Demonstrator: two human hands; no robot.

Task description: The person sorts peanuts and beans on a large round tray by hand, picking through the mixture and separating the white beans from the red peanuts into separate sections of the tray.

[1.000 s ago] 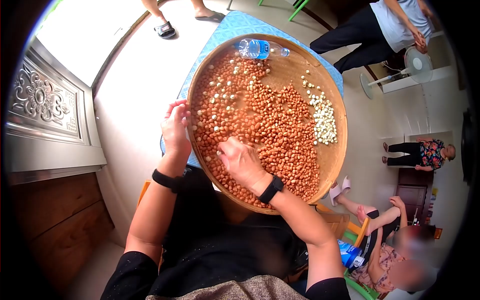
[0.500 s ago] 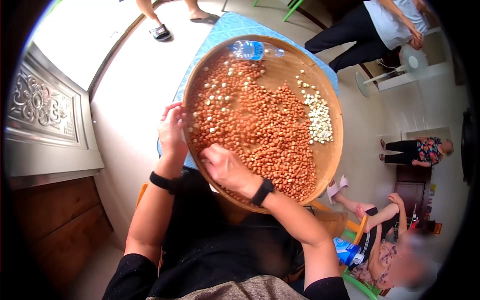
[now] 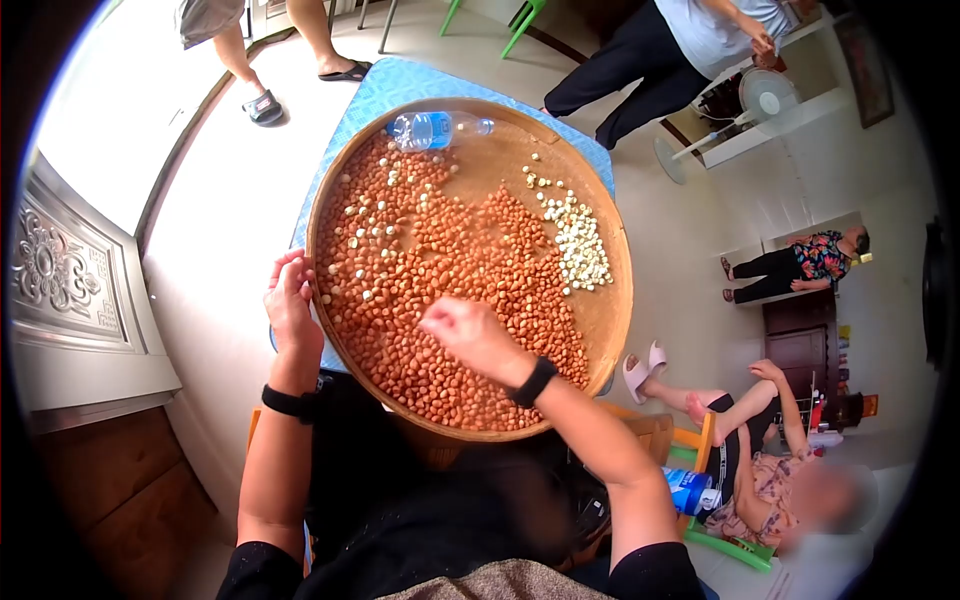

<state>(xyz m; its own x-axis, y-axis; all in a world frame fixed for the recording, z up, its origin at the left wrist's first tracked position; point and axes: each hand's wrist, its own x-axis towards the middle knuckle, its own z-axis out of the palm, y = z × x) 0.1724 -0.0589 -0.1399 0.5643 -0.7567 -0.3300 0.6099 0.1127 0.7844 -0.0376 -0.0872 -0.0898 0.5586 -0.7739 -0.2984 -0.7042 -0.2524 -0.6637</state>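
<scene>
A large round woven tray (image 3: 622, 300) is spread with reddish-brown seeds (image 3: 460, 260) that look like lotus seeds. Paler seeds (image 3: 580, 240) form a pile on its right side, and a few lie scattered among the brown ones at upper left. My right hand (image 3: 475, 338) is over the brown seeds, thumb and fingers pinched together; whatever may be between them is hidden. Just outside the left rim, my left hand (image 3: 292, 305) has its fingers curled close against the tray, and what they hold cannot be made out. Both wrists wear black bands.
A clear plastic bottle with a blue label (image 3: 425, 130) lies inside the tray's far edge. Beneath is a blue-covered table (image 3: 350, 110). One person sits at the right near a blue container (image 3: 690, 490); others stand around. A white fan (image 3: 768, 95) stands at upper right.
My right hand has moved from the tray's near left edge toward the middle of the brown seeds. My left hand stays by the rim. The view has shifted, putting the tray further left and lower.
</scene>
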